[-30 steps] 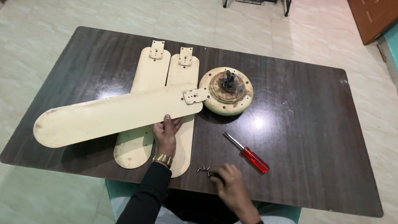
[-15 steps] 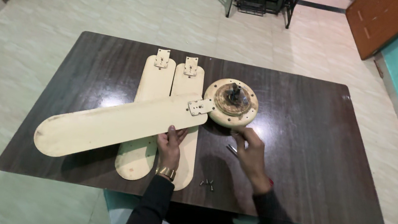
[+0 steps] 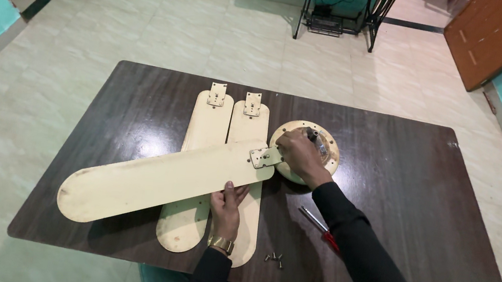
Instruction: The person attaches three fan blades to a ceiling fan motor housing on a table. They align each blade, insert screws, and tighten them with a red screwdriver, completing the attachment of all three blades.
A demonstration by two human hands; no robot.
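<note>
Centrally, cream fan blade pressed flat by left hand, right hand clenched on round motor hub, red screwdriver and screws near table edge, right tabletop bare.

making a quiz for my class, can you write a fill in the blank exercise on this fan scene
1. The left hand presses on the long cream fan blade that lies ____ the two other cream blades.
2. The right hand rests on the round cream ____.
3. The screwdriver with the ____ handle lies on the dark wooden table.
4. The small metal screws lie near the table's ____ edge.

Missing words: across; fan motor; red; front
</note>
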